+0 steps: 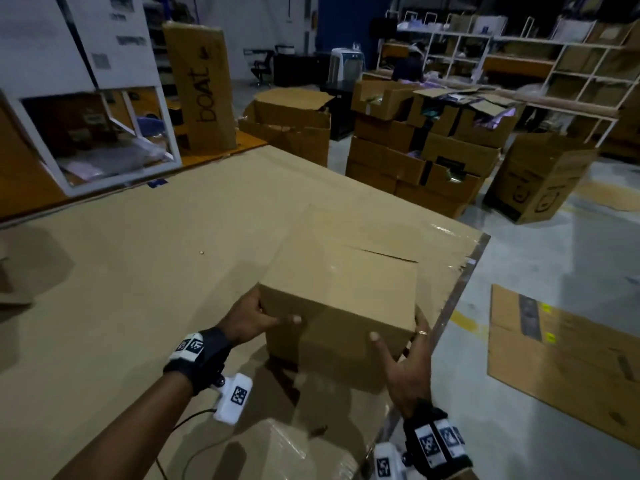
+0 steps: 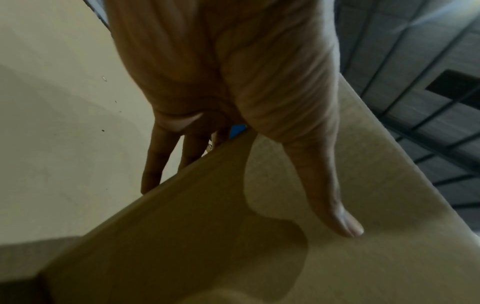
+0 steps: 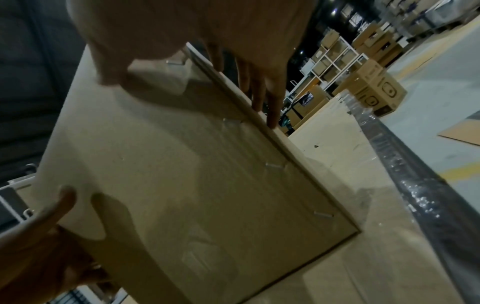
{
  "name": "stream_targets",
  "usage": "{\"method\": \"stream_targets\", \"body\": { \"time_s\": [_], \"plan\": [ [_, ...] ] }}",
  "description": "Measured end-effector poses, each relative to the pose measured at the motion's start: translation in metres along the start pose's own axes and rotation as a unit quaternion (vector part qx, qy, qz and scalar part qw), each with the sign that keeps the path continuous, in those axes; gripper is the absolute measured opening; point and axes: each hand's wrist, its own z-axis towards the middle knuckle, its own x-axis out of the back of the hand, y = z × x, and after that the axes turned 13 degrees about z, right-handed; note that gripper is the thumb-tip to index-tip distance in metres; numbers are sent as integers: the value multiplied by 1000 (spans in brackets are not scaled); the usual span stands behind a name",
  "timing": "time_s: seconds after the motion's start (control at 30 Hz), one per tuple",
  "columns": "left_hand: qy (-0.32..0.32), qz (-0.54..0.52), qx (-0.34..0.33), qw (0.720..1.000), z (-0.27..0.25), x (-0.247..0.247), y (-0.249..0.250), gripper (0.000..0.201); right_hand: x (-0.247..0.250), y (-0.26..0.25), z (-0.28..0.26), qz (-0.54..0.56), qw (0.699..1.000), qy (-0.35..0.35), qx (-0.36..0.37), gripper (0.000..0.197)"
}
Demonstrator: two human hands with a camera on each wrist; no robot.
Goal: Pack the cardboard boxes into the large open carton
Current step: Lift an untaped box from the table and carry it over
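Note:
A plain brown cardboard box (image 1: 339,289) sits near the right edge of a big cardboard-covered table (image 1: 138,271); whether its base touches the table I cannot tell. My left hand (image 1: 263,317) grips its near left corner, thumb on the front face and fingers down the left side. My right hand (image 1: 398,351) grips the near right corner the same way. In the left wrist view the thumb (image 2: 348,228) lies across the box (image 2: 233,236). In the right wrist view the fingers (image 3: 262,96) run along the box (image 3: 182,174) edge.
A plastic-wrapped box (image 1: 287,452) lies just below my arms. The table's taped right edge (image 1: 460,289) drops to a grey floor with a flattened carton (image 1: 561,358). Beyond stand a stack of brown boxes (image 1: 415,150) and open cartons (image 1: 540,178) (image 1: 287,123).

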Motion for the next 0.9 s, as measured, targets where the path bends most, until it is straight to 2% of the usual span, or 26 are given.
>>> {"method": "stream_targets", "body": {
  "time_s": [0.07,0.13,0.23,0.33,0.4,0.47,0.6,0.8,0.9],
  "plan": [
    [-47,-16,4,999,1,2,-2,87,6,8,5,30,996,-44,-64,110],
    [-71,-25,3,997,1,3,5,85,8,11,10,32,991,-66,-113,115],
    [-66,-26,-5,997,0,6,16,79,8,1,15,44,989,-74,-122,114],
    [-43,-31,-9,999,-10,13,21,92,8,-13,11,73,987,-74,-120,106],
    [-29,-37,-13,999,-26,19,25,92,8,-23,2,76,988,-71,-112,107],
    [-11,-41,-19,999,-49,26,31,91,7,-38,-12,70,990,-73,-100,103],
    [7,-33,-54,998,-110,46,40,103,2,-74,-51,72,990,-88,-78,100],
    [46,-18,-89,995,-217,71,39,90,-13,-125,-131,55,991,-114,-43,90],
    [63,-4,-96,993,-272,85,34,97,-18,-145,-170,58,989,-126,-46,87]
  ]
}}
